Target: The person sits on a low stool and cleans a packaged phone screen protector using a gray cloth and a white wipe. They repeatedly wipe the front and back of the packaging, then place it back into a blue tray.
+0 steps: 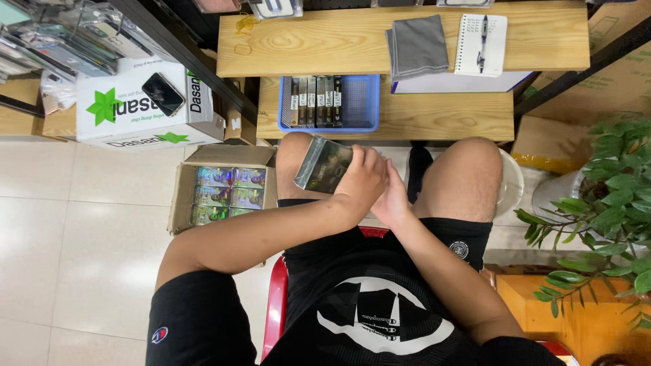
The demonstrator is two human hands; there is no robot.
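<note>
Head view, near to far: black shirt and shorts, red chair edge, two bare forearms meeting above the lap. Left hand (363, 181) clamped on a small dark box (324, 165) wrapped in glossy film, fingers over its right end, box tilted and held over the left knee. Right hand (393, 198) tucked just behind and under the left, mostly hidden; cannot tell whether closed on anything or merely resting against the other hand. By the look of it, a light, stiff carton with crisp corners; film probably slick, so a hold across the two broad faces or along the short edges likely surer than a pinch at one corner; squeezing the middle might dent it. On the floor to the left, an open cardboard carton (220, 186) with rows of shiny, iridescent packs. Beyond the knees, a lower wooden worktop (441, 115) bearing a blue plastic basket (363, 102) with similar dark boxes set on edge. Higher up, a second wooden shelf (312, 41) with a folded grey cloth (417, 44) and a spiral notebook (483, 44) with a pen lying on it. Far left, a white box with green stars (135, 108), a phone (163, 93) on top. Right edge, a leafy green plant (610, 190).
</note>
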